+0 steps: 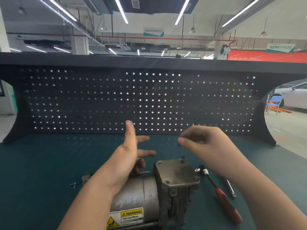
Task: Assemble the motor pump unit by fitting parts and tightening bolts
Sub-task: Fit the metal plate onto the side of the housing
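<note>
Head view: motor pump unit label reads "WARNING Hot surface".

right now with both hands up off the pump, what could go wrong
1. The ratchet lies close beside the motor pump unit, under the right hand; a careless move down could knock it.
2. Small metal pieces lie loose on the mat by the left forearm; a sweep could scatter them.
3. The left hand seems to hold something small in its lower fingers; that loose grip might drop it.
</note>
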A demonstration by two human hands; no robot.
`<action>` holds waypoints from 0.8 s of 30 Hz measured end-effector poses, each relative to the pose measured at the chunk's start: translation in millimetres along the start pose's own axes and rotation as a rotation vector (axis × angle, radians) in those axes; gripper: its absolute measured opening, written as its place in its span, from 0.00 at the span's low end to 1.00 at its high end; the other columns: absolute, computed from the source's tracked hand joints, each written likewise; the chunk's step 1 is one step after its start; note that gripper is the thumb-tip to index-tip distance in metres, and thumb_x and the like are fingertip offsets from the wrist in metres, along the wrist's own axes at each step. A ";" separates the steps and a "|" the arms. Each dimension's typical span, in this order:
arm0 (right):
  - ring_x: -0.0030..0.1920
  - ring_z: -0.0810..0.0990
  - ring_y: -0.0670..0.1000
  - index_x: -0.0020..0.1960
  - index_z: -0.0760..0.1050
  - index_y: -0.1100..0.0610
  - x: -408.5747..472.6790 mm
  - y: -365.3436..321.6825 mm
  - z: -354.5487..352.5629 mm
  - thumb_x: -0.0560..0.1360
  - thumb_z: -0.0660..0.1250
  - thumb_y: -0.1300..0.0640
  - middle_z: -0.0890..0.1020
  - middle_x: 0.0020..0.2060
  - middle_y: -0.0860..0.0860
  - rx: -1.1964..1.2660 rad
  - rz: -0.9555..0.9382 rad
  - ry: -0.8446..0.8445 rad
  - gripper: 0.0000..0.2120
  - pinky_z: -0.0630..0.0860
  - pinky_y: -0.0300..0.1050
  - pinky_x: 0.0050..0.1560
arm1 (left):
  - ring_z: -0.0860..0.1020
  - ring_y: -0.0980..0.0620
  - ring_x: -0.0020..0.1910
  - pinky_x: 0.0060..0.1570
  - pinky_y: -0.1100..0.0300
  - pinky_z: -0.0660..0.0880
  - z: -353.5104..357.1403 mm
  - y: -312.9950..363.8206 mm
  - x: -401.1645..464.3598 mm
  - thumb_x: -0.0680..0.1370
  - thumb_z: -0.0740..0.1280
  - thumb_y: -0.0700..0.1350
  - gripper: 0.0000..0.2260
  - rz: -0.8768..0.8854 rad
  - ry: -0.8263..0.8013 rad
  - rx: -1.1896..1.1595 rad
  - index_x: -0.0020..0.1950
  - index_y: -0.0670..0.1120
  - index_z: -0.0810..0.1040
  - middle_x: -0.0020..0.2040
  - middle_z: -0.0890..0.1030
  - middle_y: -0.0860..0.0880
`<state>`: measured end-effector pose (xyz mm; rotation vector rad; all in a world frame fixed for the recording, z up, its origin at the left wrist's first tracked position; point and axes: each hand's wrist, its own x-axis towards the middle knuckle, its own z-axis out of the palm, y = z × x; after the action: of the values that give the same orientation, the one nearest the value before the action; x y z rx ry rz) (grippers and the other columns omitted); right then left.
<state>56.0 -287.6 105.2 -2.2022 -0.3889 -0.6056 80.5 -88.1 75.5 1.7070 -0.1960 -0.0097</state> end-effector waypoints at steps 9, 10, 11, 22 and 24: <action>0.40 0.81 0.51 0.48 0.84 0.53 18.4 -50.9 63.5 0.76 0.66 0.50 0.84 0.38 0.52 -0.373 -0.151 -0.336 0.10 0.79 0.46 0.45 | 0.79 0.44 0.59 0.66 0.46 0.70 -1.1 -0.2 3.9 0.68 0.44 0.76 0.41 -0.022 0.027 -0.197 0.64 0.51 0.76 0.60 0.81 0.42; 0.40 0.81 0.51 0.48 0.83 0.53 20.0 -51.8 65.2 0.76 0.66 0.52 0.84 0.38 0.52 -0.439 -0.192 -0.352 0.09 0.79 0.46 0.45 | 0.77 0.43 0.62 0.68 0.43 0.68 -1.2 0.2 3.6 0.67 0.44 0.76 0.42 -0.024 0.021 -0.198 0.65 0.50 0.76 0.62 0.80 0.41; 0.41 0.80 0.52 0.49 0.83 0.54 21.3 -52.5 66.8 0.76 0.66 0.54 0.83 0.39 0.52 -0.493 -0.231 -0.362 0.08 0.79 0.47 0.46 | 0.76 0.42 0.63 0.69 0.42 0.67 -1.3 0.7 3.1 0.67 0.44 0.76 0.43 -0.027 0.018 -0.195 0.66 0.50 0.75 0.62 0.80 0.41; 0.30 0.78 0.39 0.39 0.79 0.50 23.8 -36.2 35.6 0.67 0.78 0.55 0.83 0.32 0.46 -0.074 -0.005 -0.228 0.08 0.69 0.30 0.31 | 0.80 0.49 0.45 0.44 0.55 0.72 -0.7 1.0 2.2 0.78 0.44 0.68 0.30 0.023 0.016 -0.162 0.55 0.52 0.78 0.47 0.84 0.46; 0.28 0.79 0.41 0.44 0.80 0.51 18.1 -26.3 26.3 0.68 0.76 0.56 0.84 0.32 0.49 0.092 0.140 -0.223 0.07 0.71 0.30 0.29 | 0.79 0.53 0.50 0.52 0.54 0.73 0.1 0.1 -0.2 0.80 0.53 0.63 0.20 0.035 -0.019 -0.060 0.54 0.52 0.78 0.52 0.82 0.49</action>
<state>66.7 -249.3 116.5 -2.1928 -0.3655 -0.2615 80.2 -88.2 75.5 1.6444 -0.2380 -0.0055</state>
